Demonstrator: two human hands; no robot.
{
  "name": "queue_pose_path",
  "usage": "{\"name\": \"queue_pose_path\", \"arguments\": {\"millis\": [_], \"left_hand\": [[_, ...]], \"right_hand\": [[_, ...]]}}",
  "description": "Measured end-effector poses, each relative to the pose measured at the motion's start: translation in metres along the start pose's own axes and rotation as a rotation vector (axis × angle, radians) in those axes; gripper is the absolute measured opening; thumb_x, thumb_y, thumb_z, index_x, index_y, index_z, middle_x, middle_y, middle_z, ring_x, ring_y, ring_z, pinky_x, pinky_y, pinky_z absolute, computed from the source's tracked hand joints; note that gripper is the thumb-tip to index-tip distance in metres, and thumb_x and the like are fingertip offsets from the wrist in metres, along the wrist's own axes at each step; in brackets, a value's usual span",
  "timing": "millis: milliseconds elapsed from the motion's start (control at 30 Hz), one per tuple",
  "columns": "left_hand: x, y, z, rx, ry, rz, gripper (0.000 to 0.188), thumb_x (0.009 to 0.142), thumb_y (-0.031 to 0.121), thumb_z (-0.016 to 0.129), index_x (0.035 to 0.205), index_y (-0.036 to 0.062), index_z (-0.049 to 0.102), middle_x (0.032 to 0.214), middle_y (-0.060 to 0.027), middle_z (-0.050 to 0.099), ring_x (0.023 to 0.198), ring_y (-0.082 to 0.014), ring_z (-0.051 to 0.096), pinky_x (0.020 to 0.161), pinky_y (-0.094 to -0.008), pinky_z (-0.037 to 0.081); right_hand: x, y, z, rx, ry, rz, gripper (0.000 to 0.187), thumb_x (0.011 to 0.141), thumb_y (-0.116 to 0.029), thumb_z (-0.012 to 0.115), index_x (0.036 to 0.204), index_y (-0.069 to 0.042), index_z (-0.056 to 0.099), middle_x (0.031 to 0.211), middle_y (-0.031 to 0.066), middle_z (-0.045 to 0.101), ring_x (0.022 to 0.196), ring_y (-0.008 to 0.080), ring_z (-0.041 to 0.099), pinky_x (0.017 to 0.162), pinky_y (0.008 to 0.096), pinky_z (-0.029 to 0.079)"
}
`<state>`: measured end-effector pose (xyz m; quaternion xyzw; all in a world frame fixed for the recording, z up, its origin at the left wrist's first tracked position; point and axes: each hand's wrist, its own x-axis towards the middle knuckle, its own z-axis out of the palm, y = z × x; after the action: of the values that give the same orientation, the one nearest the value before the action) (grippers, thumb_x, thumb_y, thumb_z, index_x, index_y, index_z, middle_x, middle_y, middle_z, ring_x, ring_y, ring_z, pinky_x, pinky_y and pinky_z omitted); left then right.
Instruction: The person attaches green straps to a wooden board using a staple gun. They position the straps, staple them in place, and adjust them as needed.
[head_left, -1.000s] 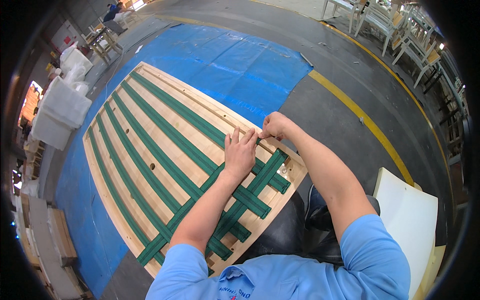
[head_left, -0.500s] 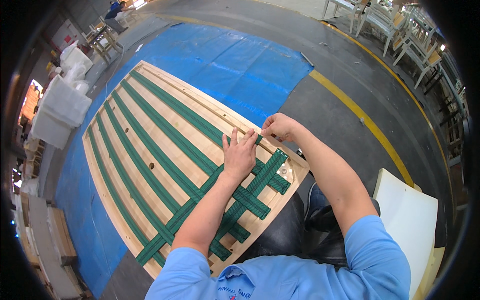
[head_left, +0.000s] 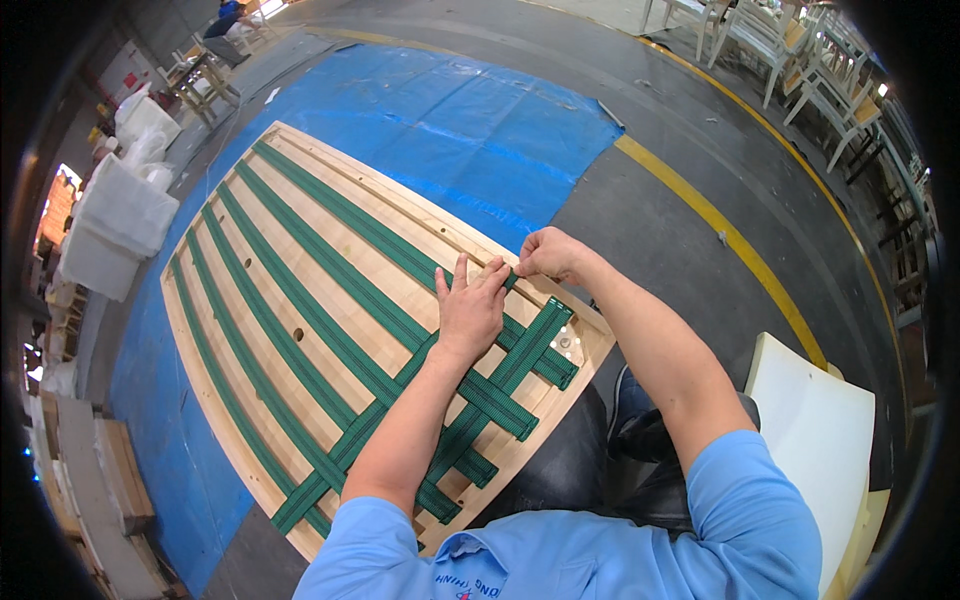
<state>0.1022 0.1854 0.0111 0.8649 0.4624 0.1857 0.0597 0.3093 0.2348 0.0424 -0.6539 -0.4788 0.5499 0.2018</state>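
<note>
A pale wooden frame [head_left: 560,405] lies before me, with several long green webbing straps [head_left: 318,248] running down its length. Two shorter straps cross them near its close end; one cross strap [head_left: 345,452] runs under my left forearm toward the far rail. My left hand [head_left: 470,312] lies flat on the straps near that rail, fingers spread. Just right of it, my right hand [head_left: 548,256] pinches the strap's end [head_left: 512,279] at the rail. The other cross strap [head_left: 538,345] lies over the long strap ends, beside a metal plate with holes [head_left: 567,343].
A blue sheet [head_left: 480,130] covers the floor beneath and beyond the frame. White foam pads [head_left: 815,440] sit at my right. Chairs [head_left: 770,50] stand far right, white wrapped bundles [head_left: 120,215] and boards [head_left: 125,470] at left. A person [head_left: 225,35] bends far off.
My right hand has drawn in slightly, its fingers now closed at the strap end by the rail. The left hand has shifted a little leftward. The view has moved slightly.
</note>
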Motion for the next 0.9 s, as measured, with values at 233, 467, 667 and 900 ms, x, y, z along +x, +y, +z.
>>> {"name": "queue_pose_path", "arguments": {"millis": [233, 467, 667, 900], "left_hand": [[-0.003, 0.009, 0.007, 0.018, 0.050, -0.020, 0.042, 0.105, 0.028, 0.055, 0.146, 0.0184, 0.059, 0.156, 0.0006, 0.054, 0.150, -0.0441, 0.036, 0.120, -0.0707, 0.019], [-0.004, 0.008, -0.001, 0.009, -0.048, -0.029, 0.044, 0.107, 0.027, 0.051, 0.151, 0.0213, 0.055, 0.158, 0.0009, 0.051, 0.150, -0.0429, 0.036, 0.122, -0.0696, 0.016], [-0.007, 0.003, -0.005, 0.021, -0.085, -0.044, 0.044, 0.107, 0.028, 0.051, 0.151, 0.0225, 0.055, 0.159, 0.0023, 0.050, 0.150, -0.0424, 0.036, 0.123, -0.0696, 0.016], [-0.005, 0.009, -0.003, 0.039, -0.068, -0.019, 0.044, 0.107, 0.027, 0.051, 0.150, 0.0227, 0.056, 0.159, 0.0040, 0.050, 0.148, -0.0430, 0.037, 0.122, -0.0707, 0.017]], "right_hand": [[0.004, 0.001, -0.003, -0.032, -0.005, -0.008, 0.017, 0.081, -0.009, 0.083, 0.085, -0.007, 0.067, 0.076, 0.0049, 0.064, 0.063, 0.0173, 0.056, 0.052, 0.0356, 0.043], [-0.006, -0.007, -0.004, -0.012, -0.044, 0.041, 0.017, 0.081, -0.009, 0.084, 0.085, -0.008, 0.067, 0.075, 0.0037, 0.062, 0.067, 0.0172, 0.057, 0.055, 0.0364, 0.045], [-0.007, -0.013, -0.002, -0.026, -0.066, 0.045, 0.018, 0.081, -0.007, 0.084, 0.085, -0.008, 0.067, 0.075, 0.0033, 0.062, 0.066, 0.0168, 0.056, 0.056, 0.0359, 0.045], [0.002, 0.000, -0.008, 0.028, -0.083, 0.014, 0.017, 0.082, -0.009, 0.083, 0.088, -0.007, 0.068, 0.079, 0.0042, 0.064, 0.071, 0.0169, 0.058, 0.058, 0.0347, 0.047]]}}
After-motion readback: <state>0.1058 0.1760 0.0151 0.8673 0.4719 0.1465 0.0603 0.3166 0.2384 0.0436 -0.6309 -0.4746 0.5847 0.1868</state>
